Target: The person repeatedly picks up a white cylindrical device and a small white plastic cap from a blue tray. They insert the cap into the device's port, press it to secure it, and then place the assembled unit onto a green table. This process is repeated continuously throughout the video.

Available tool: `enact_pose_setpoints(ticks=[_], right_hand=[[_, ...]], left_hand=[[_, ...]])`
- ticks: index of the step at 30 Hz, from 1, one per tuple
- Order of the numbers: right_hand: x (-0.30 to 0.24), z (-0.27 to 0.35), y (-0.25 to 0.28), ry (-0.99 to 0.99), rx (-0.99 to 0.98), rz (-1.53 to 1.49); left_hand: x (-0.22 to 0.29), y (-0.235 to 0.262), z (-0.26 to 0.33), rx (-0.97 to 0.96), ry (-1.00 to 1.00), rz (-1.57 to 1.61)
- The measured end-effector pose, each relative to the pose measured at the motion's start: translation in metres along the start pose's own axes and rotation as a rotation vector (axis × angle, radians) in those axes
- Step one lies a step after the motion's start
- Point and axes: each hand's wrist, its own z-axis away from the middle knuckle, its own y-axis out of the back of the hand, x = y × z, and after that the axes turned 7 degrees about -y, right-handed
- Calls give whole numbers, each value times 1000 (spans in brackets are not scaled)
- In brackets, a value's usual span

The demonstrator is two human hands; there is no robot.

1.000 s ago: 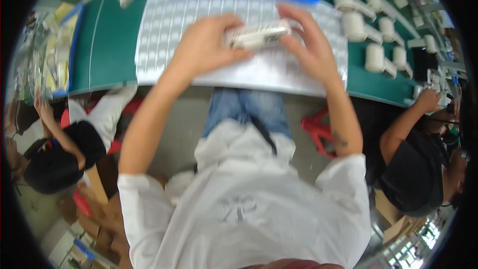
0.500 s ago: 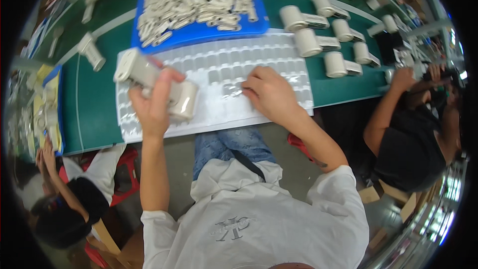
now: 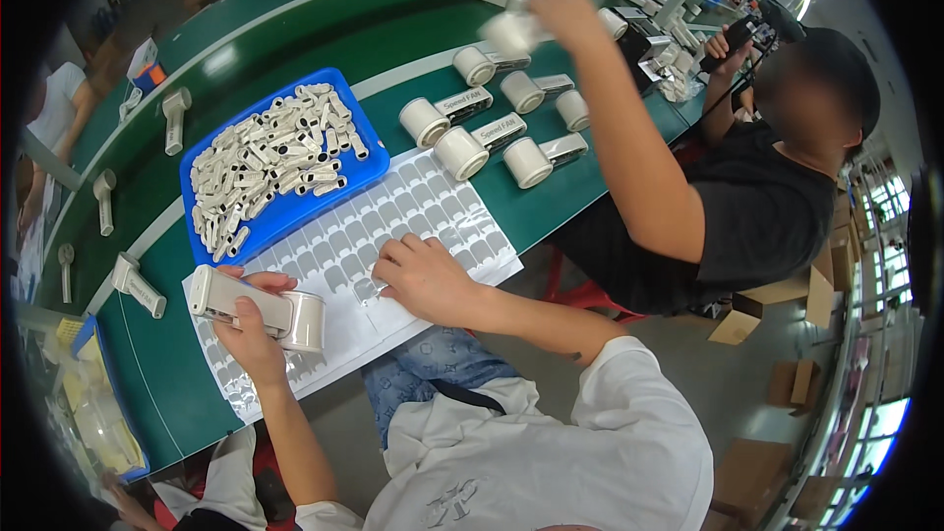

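Note:
In my left hand (image 3: 254, 342) is a white handheld fan (image 3: 307, 323) with a round drum-shaped head, held lengthwise over the left part of a sticker sheet. The sticker sheet (image 3: 349, 236) lies on the green table and carries rows of grey rounded labels on clear film. My right hand (image 3: 433, 280) rests on the sheet's middle, its fingertips pinched together at a sticker beside a bare white stretch. Whether that sticker has lifted is hidden under the fingers.
Behind the sheet stands a blue tray (image 3: 382, 165) heaped with small white parts. Several white fans (image 3: 462, 152) lie to its right, others on the conveyor (image 3: 175, 118) at the left. A co-worker's arm (image 3: 629, 138) reaches in from the right, with a blurred fan in the hand.
My view has swung to the right. The fan in my left hand has come lower and steadier. At the right, the co-worker's arm now stretches over the table with a fan.

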Motion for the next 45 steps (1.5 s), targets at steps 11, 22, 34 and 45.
enact_pose_setpoints(ticks=[11,22,34,45], right_hand=[[-3,-7,7,-12,-59,-56],[1,-10,11,4,-46,-72],[-3,-15,16,-11,-91,-192],[-29,-21,70,66,21,-1250]], left_hand=[[23,2,7,16,-7,-92],[20,-12,15,-46,56,-145],[10,-14,10,-215,24,-229],[-3,-16,16,-264,-97,-247]])
